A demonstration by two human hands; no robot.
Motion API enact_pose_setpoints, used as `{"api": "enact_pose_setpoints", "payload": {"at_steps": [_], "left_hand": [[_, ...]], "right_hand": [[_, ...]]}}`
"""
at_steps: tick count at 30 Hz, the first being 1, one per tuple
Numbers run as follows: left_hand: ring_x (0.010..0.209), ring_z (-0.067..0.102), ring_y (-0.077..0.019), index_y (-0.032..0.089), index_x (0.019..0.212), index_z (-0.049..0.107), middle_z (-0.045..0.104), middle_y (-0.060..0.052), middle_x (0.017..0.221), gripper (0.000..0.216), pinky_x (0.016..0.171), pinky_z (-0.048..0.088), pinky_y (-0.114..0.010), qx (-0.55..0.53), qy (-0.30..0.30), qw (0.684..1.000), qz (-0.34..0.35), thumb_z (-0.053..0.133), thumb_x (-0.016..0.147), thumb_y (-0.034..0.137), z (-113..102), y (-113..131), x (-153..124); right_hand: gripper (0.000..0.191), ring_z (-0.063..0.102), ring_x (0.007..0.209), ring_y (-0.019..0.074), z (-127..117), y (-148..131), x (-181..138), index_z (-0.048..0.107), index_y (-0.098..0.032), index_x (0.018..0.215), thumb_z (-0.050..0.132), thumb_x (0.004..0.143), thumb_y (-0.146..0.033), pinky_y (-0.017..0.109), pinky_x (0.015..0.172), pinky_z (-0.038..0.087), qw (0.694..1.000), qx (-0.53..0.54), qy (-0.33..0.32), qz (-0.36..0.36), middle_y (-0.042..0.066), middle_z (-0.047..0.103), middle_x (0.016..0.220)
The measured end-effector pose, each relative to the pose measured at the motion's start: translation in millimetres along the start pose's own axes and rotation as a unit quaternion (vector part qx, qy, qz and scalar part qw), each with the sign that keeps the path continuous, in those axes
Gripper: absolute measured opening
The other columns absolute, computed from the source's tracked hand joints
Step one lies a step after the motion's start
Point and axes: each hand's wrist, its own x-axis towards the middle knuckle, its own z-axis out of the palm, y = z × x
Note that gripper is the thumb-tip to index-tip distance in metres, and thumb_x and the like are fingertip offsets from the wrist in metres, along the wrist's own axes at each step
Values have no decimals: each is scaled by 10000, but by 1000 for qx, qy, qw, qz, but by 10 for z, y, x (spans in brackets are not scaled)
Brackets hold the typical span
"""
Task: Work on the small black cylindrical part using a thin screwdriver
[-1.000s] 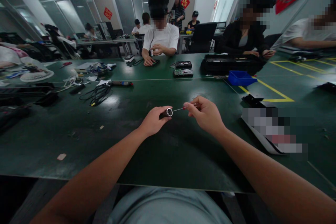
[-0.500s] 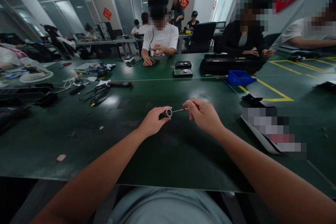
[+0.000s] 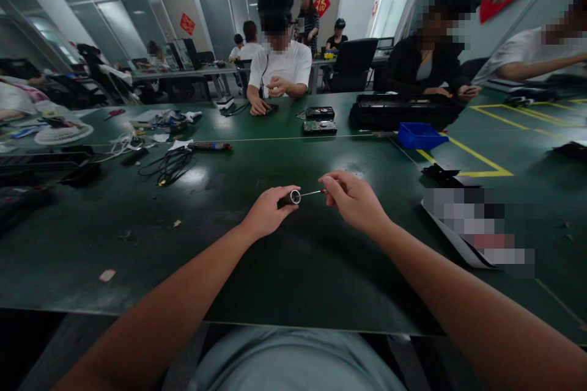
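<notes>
My left hand [image 3: 267, 212] is closed around a small dark cylinder with a silver ring end [image 3: 294, 197], held just above the green table [image 3: 284, 256]. My right hand [image 3: 355, 200] pinches the handle of a thin screwdriver [image 3: 312, 193], whose metal shaft points left into the cylinder's open end. The screwdriver's red handle is mostly hidden by my fingers. Both hands hover over the middle of the table in front of me.
A blurred flat device [image 3: 477, 229] lies to the right, with a black part [image 3: 440, 173] behind it. A blue bin [image 3: 419, 135], hard drives [image 3: 320, 127], a black case [image 3: 403, 111] and cables [image 3: 169, 165] lie farther back. Several people sit across the table.
My right hand has turned and slid slightly left, covering more of the screwdriver's red handle. The left hand and cylinder have stayed in place.
</notes>
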Motion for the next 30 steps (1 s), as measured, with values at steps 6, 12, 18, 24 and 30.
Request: {"api": "enact_pose_setpoints", "payload": {"at_steps": [6, 12, 18, 24, 30], "left_hand": [[1071, 606, -226, 251, 1277, 625, 679, -45, 1153, 404, 990, 447, -402, 2, -9, 1000, -3, 678, 879, 207, -11, 20, -2], [1102, 598, -227, 256, 1299, 612, 670, -46, 1190, 420, 988, 446, -401, -2, -3, 1000, -6, 674, 886, 214, -8, 1, -3], [1109, 603, -234, 259, 1288, 620, 674, -47, 1197, 408, 993, 449, -413, 0, 0, 1000, 1, 678, 885, 227, 2, -9, -3], [1153, 600, -232, 249, 1268, 634, 667, -48, 1254, 412, 1017, 446, -399, -10, 20, 1000, 17, 705, 864, 210, 15, 4, 4], [1137, 601, -227, 277, 1299, 613, 666, -44, 1251, 434, 1014, 447, -418, -14, 18, 999, 43, 690, 877, 216, -10, -4, 16]], "right_hand": [[295, 608, 628, 183, 14, -6, 1, 628, -203, 1129, 475, 960, -390, 327, 590, 433, 1000, -16, 11, -14, 42, 695, 795], [262, 592, 655, 177, 6, -10, -33, 592, -210, 1147, 499, 946, -350, 317, 595, 435, 1000, 6, 4, -25, 18, 644, 769], [218, 580, 648, 165, 29, 33, -21, 569, -226, 1126, 477, 955, -326, 319, 599, 442, 998, 58, 24, -5, -1, 625, 754], [173, 623, 706, 159, 96, 13, 8, 609, -207, 913, 579, 909, -377, 334, 690, 510, 977, 199, 76, 9, 30, 668, 809], [260, 606, 636, 143, 151, 97, 61, 627, -204, 865, 622, 876, -464, 303, 613, 500, 936, 322, 100, 96, 10, 647, 736]]}}
